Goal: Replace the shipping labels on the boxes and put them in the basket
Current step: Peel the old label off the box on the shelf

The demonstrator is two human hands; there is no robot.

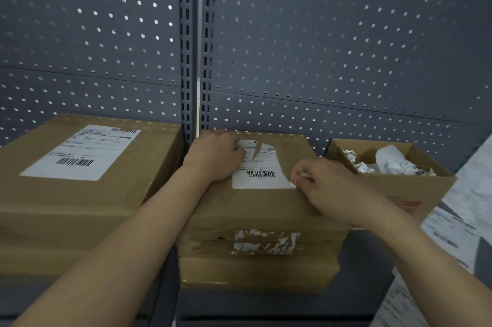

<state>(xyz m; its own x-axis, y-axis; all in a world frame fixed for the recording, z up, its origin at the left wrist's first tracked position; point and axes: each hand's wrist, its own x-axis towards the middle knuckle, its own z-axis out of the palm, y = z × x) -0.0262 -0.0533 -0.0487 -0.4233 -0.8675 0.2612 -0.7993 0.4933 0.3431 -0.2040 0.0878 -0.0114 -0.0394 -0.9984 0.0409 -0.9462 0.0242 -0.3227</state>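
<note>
Here, the right hand pinches the lower right corner of a white shipping label between thumb and bent fingers, that corner lifted just off the cardboard; the left hand lies palm down on the same label's upper left part, fingers loosely bent and pressed together, their tips on the paper. The label is stuck to the top of the middle box; it has a barcode near its lower edge, a curved tear running down from its upper edge, and its upper right part is torn away, showing bare cardboard. On the front face of this box are ragged white scraps of paper under clear tape. The box stands at the middle of a dark shelf, close to its back edge. Towards the left end of the shelf, just beside it, sits a larger box with a whole white label on top. Near the right back corner is an open carton holding crumpled white paper. Along the shelf's right edge lie printed sheets, blurred. Behind the shelf rises a grey pegboard wall.
</note>
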